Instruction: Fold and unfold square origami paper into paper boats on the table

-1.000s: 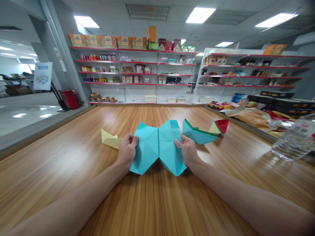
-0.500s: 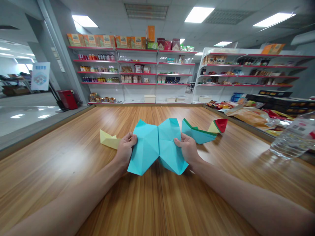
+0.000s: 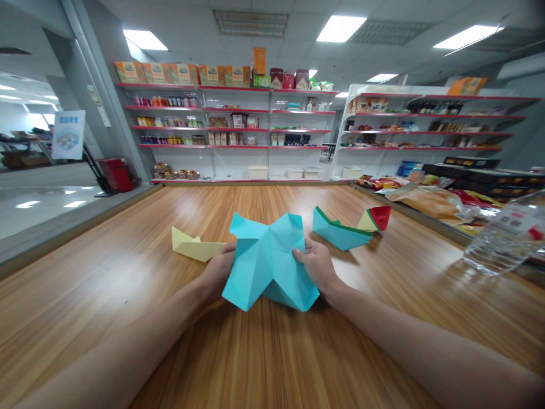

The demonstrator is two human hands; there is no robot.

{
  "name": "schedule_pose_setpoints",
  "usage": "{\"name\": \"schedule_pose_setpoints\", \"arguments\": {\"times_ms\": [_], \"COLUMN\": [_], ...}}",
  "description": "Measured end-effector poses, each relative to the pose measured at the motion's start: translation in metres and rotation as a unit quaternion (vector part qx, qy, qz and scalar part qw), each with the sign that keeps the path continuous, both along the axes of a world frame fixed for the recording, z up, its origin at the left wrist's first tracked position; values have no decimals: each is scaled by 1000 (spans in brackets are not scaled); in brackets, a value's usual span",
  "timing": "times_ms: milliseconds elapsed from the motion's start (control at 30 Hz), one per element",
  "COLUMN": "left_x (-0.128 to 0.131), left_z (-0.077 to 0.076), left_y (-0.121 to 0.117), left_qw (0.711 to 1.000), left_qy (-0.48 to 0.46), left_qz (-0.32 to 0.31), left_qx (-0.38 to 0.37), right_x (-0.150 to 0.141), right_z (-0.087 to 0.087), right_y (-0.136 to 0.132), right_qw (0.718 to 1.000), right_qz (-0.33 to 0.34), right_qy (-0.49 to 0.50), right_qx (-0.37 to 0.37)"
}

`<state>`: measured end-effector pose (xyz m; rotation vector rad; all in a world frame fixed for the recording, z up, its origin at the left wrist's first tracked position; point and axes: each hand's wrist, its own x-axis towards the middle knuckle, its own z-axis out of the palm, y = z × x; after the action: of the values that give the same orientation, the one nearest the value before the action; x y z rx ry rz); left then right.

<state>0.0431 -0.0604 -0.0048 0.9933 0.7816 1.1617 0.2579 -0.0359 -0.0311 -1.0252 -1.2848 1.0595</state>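
The creased blue paper (image 3: 271, 258) is over the worktop (image 3: 264, 363). At the paper's right edge, the fingers of the right hand (image 3: 319, 264) pinch it, thumb on top. At its left edge, the left hand (image 3: 218, 270) reaches behind; whether those fingers pinch, I cannot tell. Light, even pressure along the paper's creases should avoid tearing.

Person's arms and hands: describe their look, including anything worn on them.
The left hand and right hand are ungloved, and no watch or bracelet shows at either wrist. The left forearm and right forearm are bare, with no sleeve in view, tapering toward the wrists. No rings or markings can be made out, though many fingers are hidden.
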Motion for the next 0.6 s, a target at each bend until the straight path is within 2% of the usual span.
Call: {"name": "schedule_pose_setpoints", "arguments": {"times_ms": [167,333,467,600], "left_x": [13,16,12,8], "left_z": [1,7,-1,-13], "left_y": [-6,-8,-5,-2], "left_qw": [993,988,987,976], "left_qy": [101,95,106,141], "left_qz": [18,64,78,142], "left_qx": [59,105,96,80], "right_x": [0,-6,-10,-12], "right_z": [-2,-2,-4,-7], "right_y": [1,-3,-7,-5], "right_qw": [1000,999,999,998], "right_qz": [5,34,40,39], "right_qy": [1,16,25,42], "right_qx": [4,-1,-4,-9]}}
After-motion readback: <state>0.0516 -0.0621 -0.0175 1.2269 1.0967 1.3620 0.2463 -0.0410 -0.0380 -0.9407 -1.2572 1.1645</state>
